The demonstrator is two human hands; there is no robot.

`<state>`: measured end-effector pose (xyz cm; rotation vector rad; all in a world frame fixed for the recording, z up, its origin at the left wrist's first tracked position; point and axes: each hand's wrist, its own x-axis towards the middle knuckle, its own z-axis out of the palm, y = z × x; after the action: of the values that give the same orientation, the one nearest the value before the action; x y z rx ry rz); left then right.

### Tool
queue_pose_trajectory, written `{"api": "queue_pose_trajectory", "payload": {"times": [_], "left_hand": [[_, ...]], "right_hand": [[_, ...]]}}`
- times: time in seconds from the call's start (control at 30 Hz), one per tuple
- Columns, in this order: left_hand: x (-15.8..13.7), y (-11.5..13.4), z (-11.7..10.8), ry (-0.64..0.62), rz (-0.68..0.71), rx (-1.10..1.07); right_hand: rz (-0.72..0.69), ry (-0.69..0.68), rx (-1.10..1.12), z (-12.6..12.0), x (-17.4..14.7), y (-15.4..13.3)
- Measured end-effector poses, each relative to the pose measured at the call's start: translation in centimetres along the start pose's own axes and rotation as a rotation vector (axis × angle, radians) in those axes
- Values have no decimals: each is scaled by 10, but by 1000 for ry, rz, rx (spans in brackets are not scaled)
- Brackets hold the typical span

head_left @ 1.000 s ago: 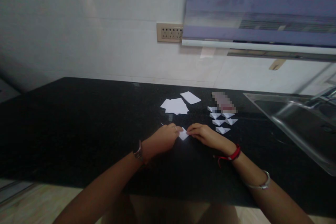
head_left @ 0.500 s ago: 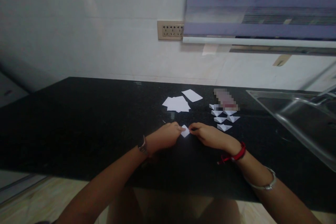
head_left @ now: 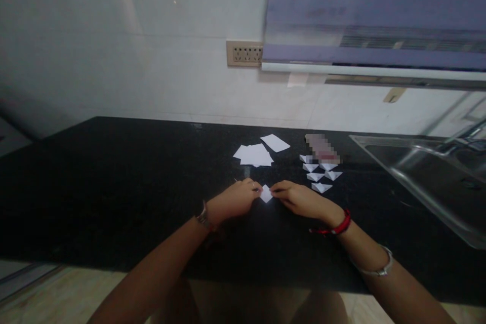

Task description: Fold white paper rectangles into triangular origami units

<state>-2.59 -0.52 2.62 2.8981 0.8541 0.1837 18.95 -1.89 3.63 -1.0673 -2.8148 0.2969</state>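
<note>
A small white folded paper (head_left: 266,194), diamond-shaped, lies on the black countertop between my hands. My left hand (head_left: 236,199) pinches its left corner, the fingers closed together. At the opposite corner, my right hand (head_left: 300,199) grips the paper between thumb and fingers. Beyond them is a loose pile of white paper sheets (head_left: 255,155), with one separate sheet (head_left: 275,143) behind it. Several small folded paper pieces (head_left: 321,188) sit to the right, pointed and partly raised.
A blurred-out flat rectangular object (head_left: 322,148) lies behind the folded pieces. The metal sink (head_left: 410,190) is set into the counter (head_left: 114,187) at right. On the tiled wall are a socket panel (head_left: 246,54) and a purple-grey striped panel (head_left: 326,15).
The camera view has tilted up slightly. Both hands still hold the paper; my fingers have shifted a little at its corners, and more of it shows between them.
</note>
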Motion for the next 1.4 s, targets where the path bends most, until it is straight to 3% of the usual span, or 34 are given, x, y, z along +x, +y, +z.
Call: {"api": "queue_pose_trajectory", "payload": {"times": [0.2, 0.43, 0.7, 0.9, 1.07, 1.4], "left_hand": [[-1, -6, 0, -42, -17, -46], [7, -11, 0, 47, -8, -121], [5, -10, -1, 84, 50, 4], [3, -7, 2, 12, 11, 34], [7, 1, 2, 0, -70, 139], [9, -15, 0, 59, 0, -32]], "right_hand": [[-10, -40, 58, -4, 0, 3], [-40, 40, 58, 0, 1, 5], [-48, 125, -6, -2, 0, 1], [-51, 60, -10, 5, 5, -3], [-39, 107, -28, 10, 6, 2], [-148, 156, -203, 12, 11, 7]]}}
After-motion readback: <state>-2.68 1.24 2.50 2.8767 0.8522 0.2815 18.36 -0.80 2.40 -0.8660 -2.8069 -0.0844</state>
